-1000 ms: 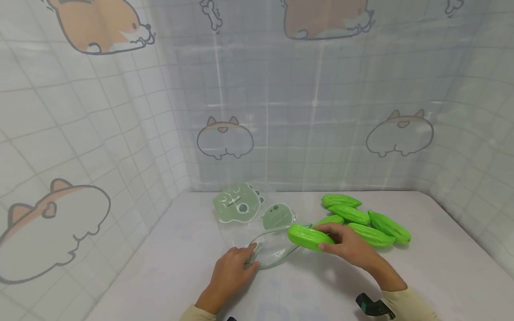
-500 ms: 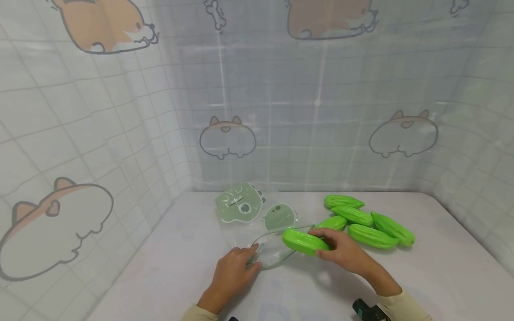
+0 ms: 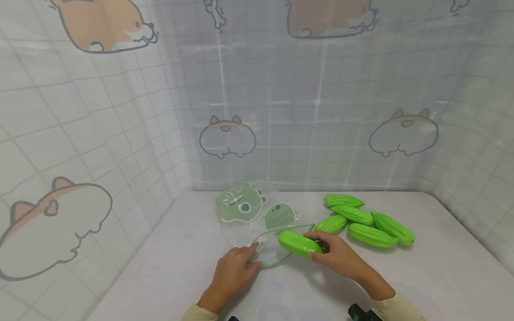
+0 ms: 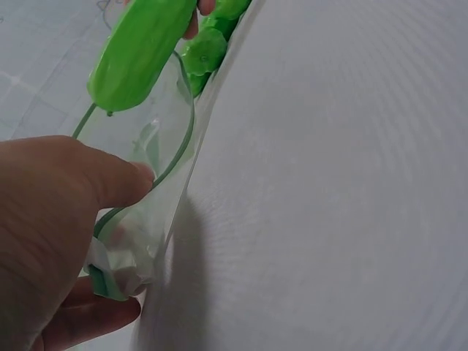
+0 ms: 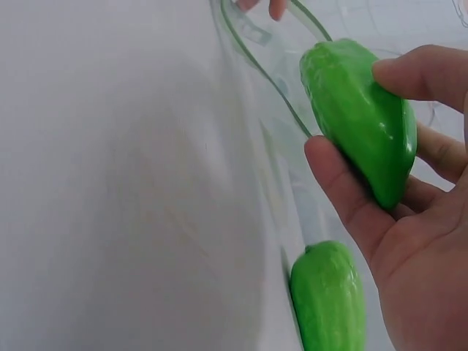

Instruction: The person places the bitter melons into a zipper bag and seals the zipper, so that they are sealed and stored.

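A clear plastic bag (image 3: 240, 204) with pale green cartoon animal prints lies on the table, its green-edged mouth spread toward me. My left hand (image 3: 234, 272) pinches the near left of that mouth; in the left wrist view its thumb (image 4: 121, 179) lies on the green edge, fingers below. My right hand (image 3: 339, 256) holds a bright green, ridged bitter melon (image 3: 298, 243), apparently artificial, between thumb and fingers. Seen from the left wrist, the melon's end (image 4: 124, 80) hangs over the bag's opening. Its other end sits within my right palm.
To the right of the bag lie several more green bitter melons (image 3: 372, 236), grouped close together; the nearest one (image 3: 331, 224) is just behind my right hand. A white surface (image 3: 433, 272) spreads beneath. Patterned sheeting (image 3: 313, 147) with cartoon dogs walls the back and sides.
My right hand has carried the melon a little left and slightly down, further over the bag's mouth. The left hand keeps its place on the bag's edge.
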`<act>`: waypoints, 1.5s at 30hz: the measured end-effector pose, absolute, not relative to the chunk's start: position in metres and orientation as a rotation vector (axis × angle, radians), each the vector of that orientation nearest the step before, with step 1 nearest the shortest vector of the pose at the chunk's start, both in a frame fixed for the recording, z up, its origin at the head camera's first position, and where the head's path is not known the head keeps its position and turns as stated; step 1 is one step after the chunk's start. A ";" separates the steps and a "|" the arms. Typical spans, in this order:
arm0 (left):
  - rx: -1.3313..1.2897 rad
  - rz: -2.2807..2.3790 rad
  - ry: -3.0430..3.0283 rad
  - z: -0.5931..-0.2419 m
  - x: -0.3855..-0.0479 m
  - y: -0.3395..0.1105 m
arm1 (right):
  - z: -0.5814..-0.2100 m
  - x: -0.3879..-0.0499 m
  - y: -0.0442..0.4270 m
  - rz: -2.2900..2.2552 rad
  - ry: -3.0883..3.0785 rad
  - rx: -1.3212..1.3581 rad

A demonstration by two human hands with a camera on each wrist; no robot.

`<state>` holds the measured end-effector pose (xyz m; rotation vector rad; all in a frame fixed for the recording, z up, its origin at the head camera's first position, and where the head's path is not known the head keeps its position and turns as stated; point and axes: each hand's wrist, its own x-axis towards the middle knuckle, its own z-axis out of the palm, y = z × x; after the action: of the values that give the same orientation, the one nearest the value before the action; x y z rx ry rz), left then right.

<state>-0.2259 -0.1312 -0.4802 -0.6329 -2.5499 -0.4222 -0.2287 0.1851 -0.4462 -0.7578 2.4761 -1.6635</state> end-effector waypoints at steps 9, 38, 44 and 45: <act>-0.635 -0.388 -2.496 -0.482 -0.225 -0.133 | -0.451 -0.227 0.170 -1.617 2.556 -0.715; -0.662 -0.368 -2.494 -0.478 -0.225 -0.129 | -0.449 -0.228 0.150 -1.529 2.635 -0.695; -0.657 -0.355 -2.500 -0.478 -0.224 -0.129 | -0.450 -0.229 0.147 -1.529 2.568 -0.743; -0.658 -0.353 -2.496 -0.479 -0.223 -0.129 | -0.451 -0.229 0.146 -1.525 2.561 -0.739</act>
<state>-0.2234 -0.1294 -0.4787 -0.6580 -2.4956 -0.3531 -0.2293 0.1464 -0.4512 -0.7388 2.5612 -1.5252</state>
